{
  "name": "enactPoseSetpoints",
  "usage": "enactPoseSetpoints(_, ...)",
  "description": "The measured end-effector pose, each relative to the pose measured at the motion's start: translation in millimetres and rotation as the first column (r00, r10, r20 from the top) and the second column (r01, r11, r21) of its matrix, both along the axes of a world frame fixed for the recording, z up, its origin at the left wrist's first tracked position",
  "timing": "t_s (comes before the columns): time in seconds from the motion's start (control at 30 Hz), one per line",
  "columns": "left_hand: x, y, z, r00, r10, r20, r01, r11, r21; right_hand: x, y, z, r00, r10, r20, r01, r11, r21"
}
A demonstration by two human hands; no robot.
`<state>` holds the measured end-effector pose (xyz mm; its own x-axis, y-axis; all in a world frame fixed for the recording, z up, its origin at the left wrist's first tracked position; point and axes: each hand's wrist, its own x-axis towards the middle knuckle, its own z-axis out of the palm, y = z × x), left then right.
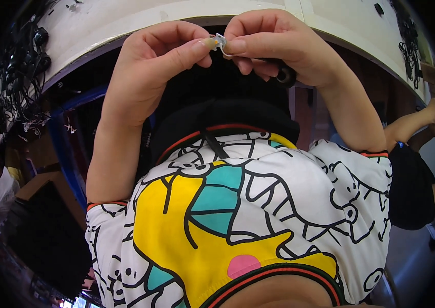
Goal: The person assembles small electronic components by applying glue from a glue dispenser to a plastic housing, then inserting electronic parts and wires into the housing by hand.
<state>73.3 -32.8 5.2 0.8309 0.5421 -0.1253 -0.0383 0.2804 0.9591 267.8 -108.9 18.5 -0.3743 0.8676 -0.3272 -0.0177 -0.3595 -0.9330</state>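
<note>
Just before the table edge, my two hands meet over a small silvery-white part point(220, 40) with a thin white wire at its lower side. Thumb and forefinger of my left hand point(158, 59) pinch it from the left. From the other side, my right hand point(284, 43) has thumb and forefinger closed on it. Its fine details are too small to make out. A black rounded piece point(286, 76) shows beneath the right hand's curled fingers; whether those fingers hold it I cannot tell.
A pale worktable point(109, 25) curves across the top. Black cables with plugs point(22, 72) hang in a heap at the left, and a black cable bundle point(410, 59) lies far right. A cardboard box point(40, 187) stands lower left. Another person point(412, 179) is close on the right.
</note>
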Motion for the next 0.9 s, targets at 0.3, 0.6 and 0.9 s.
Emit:
enactPoseSetpoints(0.3,6,-2,-9,0.964,0.214,0.160,-0.206,0.976,-0.067,-23,-11,-6,0.834,-0.466,0.295,0.133,0.689,0.713)
enactPoseSetpoints(0.6,-2,13,7,0.992,0.006,-0.129,0.021,0.977,0.212,-17,-6,-7,0.899,-0.380,0.217,0.127,0.701,0.701)
enactPoseSetpoints(0.9,-1,13,-4,0.995,0.071,-0.071,-0.070,0.997,0.021,-10,-3,-10,0.802,-0.494,0.337,-0.109,0.432,0.895)
